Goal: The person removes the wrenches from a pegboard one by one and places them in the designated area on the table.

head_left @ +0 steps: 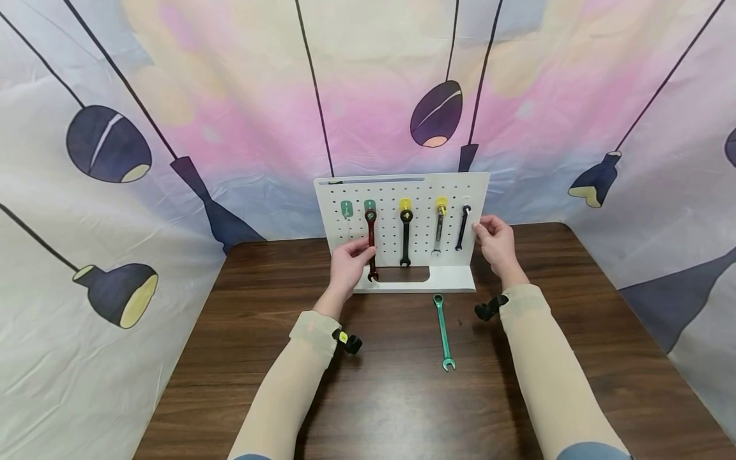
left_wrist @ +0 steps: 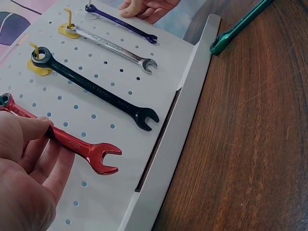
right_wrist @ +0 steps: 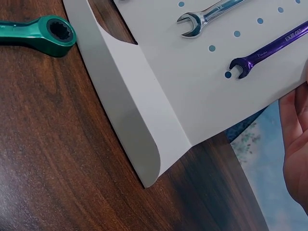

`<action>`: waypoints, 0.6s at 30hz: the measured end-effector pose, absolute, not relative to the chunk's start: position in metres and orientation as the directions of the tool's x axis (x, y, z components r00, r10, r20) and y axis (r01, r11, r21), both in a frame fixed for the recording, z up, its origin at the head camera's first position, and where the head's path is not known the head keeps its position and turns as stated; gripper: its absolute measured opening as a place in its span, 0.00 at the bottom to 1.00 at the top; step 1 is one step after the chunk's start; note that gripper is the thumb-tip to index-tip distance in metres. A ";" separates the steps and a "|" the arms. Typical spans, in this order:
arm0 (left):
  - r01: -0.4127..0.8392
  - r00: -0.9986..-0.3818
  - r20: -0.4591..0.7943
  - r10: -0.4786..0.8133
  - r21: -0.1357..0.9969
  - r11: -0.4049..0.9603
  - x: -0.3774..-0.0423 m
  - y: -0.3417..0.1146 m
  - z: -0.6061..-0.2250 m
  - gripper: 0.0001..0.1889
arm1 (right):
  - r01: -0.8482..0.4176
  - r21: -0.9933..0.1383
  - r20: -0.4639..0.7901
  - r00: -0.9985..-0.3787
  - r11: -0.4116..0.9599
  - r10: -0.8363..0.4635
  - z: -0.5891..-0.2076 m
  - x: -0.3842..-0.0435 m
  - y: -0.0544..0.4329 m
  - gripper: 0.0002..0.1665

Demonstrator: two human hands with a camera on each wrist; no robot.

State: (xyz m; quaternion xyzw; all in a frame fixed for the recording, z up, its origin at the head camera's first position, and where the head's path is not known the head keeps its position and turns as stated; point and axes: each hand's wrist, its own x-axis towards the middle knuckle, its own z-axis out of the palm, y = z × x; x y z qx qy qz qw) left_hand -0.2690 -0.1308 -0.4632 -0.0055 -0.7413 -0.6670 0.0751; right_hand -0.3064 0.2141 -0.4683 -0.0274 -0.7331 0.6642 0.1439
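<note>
My left hand (head_left: 346, 269) pinches a red wrench (left_wrist: 79, 146) between thumb and fingers, partway down its shank. The wrench hangs upright in front of the white pegboard (head_left: 422, 248), its ring end at the second green hook (head_left: 370, 205) and its open end down. Whether the ring is fully over the hook cannot be told. At the board's right edge, my right hand (head_left: 499, 246) grips the board with thumb and fingers. Nearest to that hand hangs a purple wrench (right_wrist: 269, 49). A black wrench (left_wrist: 96, 89) and a silver wrench (left_wrist: 113, 46) hang between the hands.
A green wrench (head_left: 443, 332) lies on the brown wooden table (head_left: 397, 396), in front of the board's base lip (head_left: 451, 279). The leftmost green hook (head_left: 347, 208) holds no wrench. Behind the table hangs a patterned cloth (head_left: 241, 128).
</note>
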 end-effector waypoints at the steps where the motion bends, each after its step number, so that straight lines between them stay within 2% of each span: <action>1: 0.108 -0.989 0.118 -0.091 0.988 0.107 -0.269 -0.131 -0.463 0.14 | -0.146 -0.982 0.170 -0.958 0.118 0.230 -0.468 -0.306 0.214 0.12; 10: 0.105 -0.990 0.110 -0.089 0.993 0.058 -0.268 -0.131 -0.464 0.15 | -0.156 -0.983 0.176 -0.956 0.101 0.233 -0.469 -0.307 0.214 0.08; 18: 0.100 -0.992 0.103 -0.068 0.994 0.054 -0.266 -0.132 -0.464 0.17 | -0.157 -0.981 0.179 -0.956 0.112 0.231 -0.470 -0.307 0.214 0.11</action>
